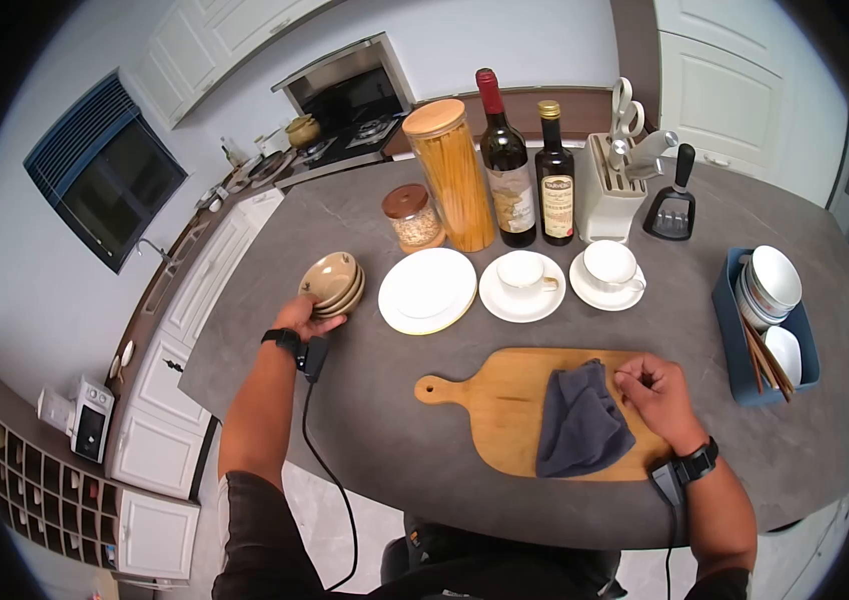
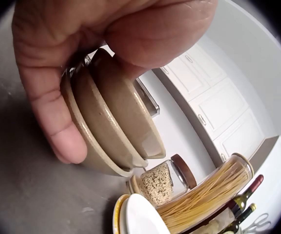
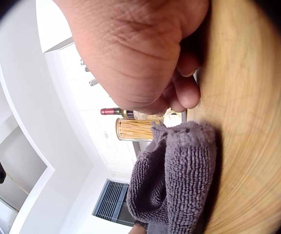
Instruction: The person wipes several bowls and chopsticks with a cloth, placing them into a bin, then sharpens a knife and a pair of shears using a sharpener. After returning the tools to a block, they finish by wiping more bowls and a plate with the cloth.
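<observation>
At the left of the table, my left hand grips a stack of brown bowls. In the left wrist view, fingers and thumb clasp three nested bowls at their sides. My right hand rests over the right part of a wooden cutting board, its fingers loosely curled. Beside it lies a crumpled dark grey cloth. The right wrist view shows the fingertips just past the edge of the cloth, with none of it between them.
White plates and two cups on saucers stand mid-table. Behind them are an oat jar, a pasta jar, two bottles and a knife block. A blue bin holds bowls and chopsticks at right.
</observation>
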`<act>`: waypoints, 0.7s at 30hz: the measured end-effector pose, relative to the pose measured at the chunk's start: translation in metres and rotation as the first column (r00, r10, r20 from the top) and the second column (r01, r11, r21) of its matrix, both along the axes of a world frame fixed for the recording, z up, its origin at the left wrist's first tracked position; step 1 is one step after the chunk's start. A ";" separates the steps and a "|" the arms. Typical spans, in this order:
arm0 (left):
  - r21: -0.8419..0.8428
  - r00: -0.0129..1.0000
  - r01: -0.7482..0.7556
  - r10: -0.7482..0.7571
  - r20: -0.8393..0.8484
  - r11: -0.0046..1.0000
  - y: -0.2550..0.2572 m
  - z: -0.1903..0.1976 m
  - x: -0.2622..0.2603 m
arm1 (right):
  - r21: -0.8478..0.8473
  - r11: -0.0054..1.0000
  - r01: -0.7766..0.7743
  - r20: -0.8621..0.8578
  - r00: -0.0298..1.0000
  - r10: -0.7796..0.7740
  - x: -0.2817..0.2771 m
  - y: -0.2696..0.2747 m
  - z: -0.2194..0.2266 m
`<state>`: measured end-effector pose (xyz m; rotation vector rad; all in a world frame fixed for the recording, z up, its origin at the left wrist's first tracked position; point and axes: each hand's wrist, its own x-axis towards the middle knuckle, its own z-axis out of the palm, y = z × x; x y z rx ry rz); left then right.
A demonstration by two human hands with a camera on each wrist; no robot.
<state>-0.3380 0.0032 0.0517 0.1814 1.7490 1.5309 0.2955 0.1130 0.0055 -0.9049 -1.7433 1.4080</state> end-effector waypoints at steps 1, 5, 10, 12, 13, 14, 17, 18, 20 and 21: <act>-0.001 1.000 0.002 -0.002 -0.002 1.000 0.000 -0.001 -0.003 | 0.001 1.000 0.002 0.001 1.000 -0.002 0.000 0.000 0.001; -0.102 0.986 0.089 -0.102 -0.134 0.991 -0.007 0.003 -0.014 | 0.025 1.000 -0.008 0.006 1.000 0.008 0.001 0.000 0.000; -0.140 0.955 -0.015 -0.027 -0.296 0.990 -0.027 0.019 0.003 | 0.025 1.000 -0.014 0.019 1.000 0.013 0.003 -0.001 0.002; -0.138 0.878 -0.146 0.064 -0.474 0.980 -0.036 0.017 -0.003 | 0.022 1.000 -0.013 0.019 1.000 0.012 0.003 -0.001 0.002; -0.135 0.878 -0.145 0.064 -0.475 0.980 -0.042 0.017 -0.002 | 0.017 1.000 -0.010 0.018 1.000 0.010 0.003 -0.001 0.002; -0.089 0.812 -0.157 0.078 -0.579 0.984 -0.046 0.016 -0.001 | 0.021 1.000 -0.006 0.017 1.000 0.006 0.003 -0.001 0.002; 0.031 0.687 0.013 0.014 -0.727 0.999 -0.056 0.032 0.052 | 0.035 0.999 -0.003 0.029 1.000 0.002 0.004 -0.001 0.000; 0.090 0.629 0.182 -0.046 -0.776 0.979 -0.057 0.046 0.089 | 0.038 0.999 -0.008 0.031 0.999 0.007 0.004 -0.001 0.001; 0.154 0.552 0.390 -0.097 -0.828 0.908 -0.056 0.062 0.155 | 0.027 1.000 -0.016 0.049 0.999 0.015 0.003 -0.001 0.002; 0.071 0.367 0.453 -0.113 -0.923 0.889 -0.057 0.072 0.184 | 0.042 0.999 -0.017 0.043 0.999 0.015 0.003 -0.001 0.001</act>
